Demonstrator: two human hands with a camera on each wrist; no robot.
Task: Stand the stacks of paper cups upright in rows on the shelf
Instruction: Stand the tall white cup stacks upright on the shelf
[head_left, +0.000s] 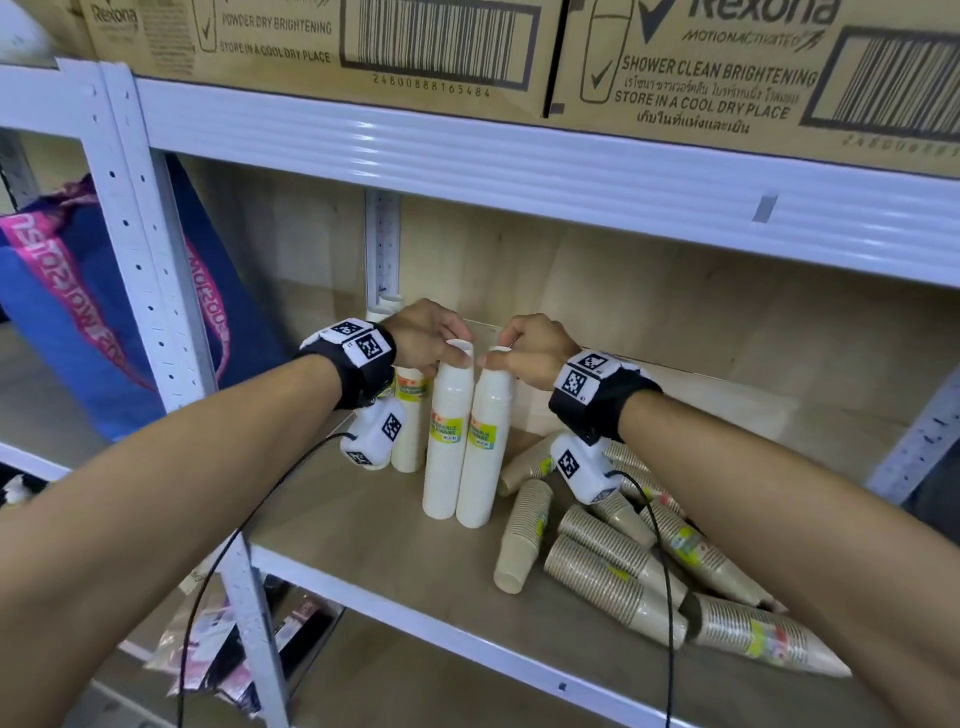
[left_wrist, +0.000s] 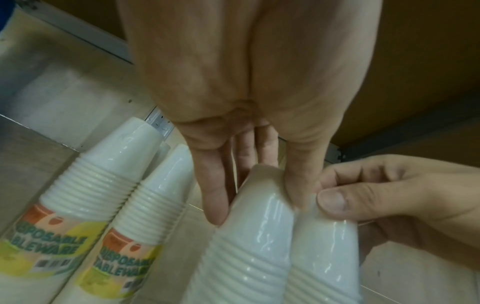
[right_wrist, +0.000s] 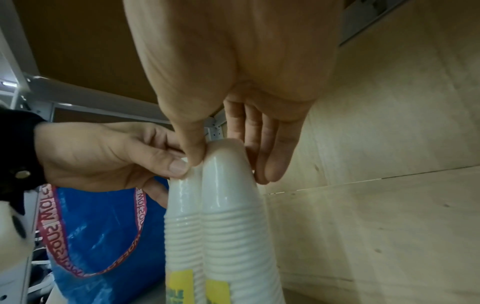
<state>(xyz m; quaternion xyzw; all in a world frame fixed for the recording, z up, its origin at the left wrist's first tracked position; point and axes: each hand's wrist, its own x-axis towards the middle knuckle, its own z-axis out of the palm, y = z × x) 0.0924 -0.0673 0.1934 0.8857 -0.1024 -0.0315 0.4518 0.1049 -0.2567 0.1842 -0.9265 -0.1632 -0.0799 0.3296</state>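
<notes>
Two white cup stacks stand upright side by side mid-shelf, touching. My left hand (head_left: 456, 347) grips the top of the left stack (head_left: 447, 441), thumb in front and fingers behind. My right hand (head_left: 501, 349) pinches the top of the right stack (head_left: 484, 452). The left wrist view has my left hand (left_wrist: 257, 197) round its stack (left_wrist: 246, 246). In the right wrist view my right hand (right_wrist: 231, 168) grips its stack (right_wrist: 233, 216). More white stacks (head_left: 408, 426) stand behind on the left. Several brown cup stacks (head_left: 613, 566) lie on their sides at the right.
The wooden shelf board (head_left: 363, 530) has bare room in front of the white stacks. The white beam of the upper shelf (head_left: 519, 171) is close overhead, with cardboard boxes (head_left: 363, 47) on it. A blue bag (head_left: 78, 312) hangs left of the shelf post (head_left: 150, 270).
</notes>
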